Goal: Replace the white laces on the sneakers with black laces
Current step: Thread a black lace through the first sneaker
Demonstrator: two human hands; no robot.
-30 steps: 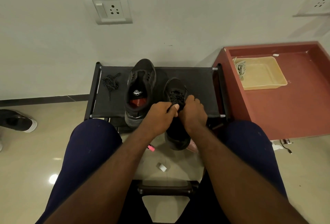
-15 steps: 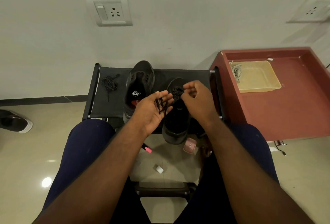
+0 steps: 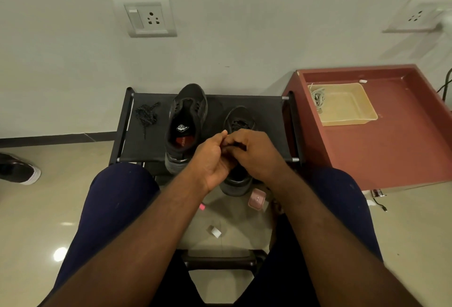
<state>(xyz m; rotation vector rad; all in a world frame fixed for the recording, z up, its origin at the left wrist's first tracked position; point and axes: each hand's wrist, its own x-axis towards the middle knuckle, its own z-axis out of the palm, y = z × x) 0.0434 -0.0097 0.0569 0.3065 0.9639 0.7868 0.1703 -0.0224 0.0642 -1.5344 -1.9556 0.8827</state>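
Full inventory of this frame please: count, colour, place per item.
shoe rack: 1, black, against the wall
unlaced sneaker: 1, black, mid-rack
laced sneaker: 1, black, right of it
threaded lace: 1, black, in the laced sneaker
loose lace: 1, black, rack's left end
side table: 1, red-brown, right of the rack
tray: 1, beige, on the side table
white laces: one bundle, tray's left corner
wall sockets: 2, white, on the wall
other shoe: 1, black with white sole, floor, far left
small case: 1, pink, floor below the laced sneaker
left hand: pinches the threaded lace
right hand: same, touching the left
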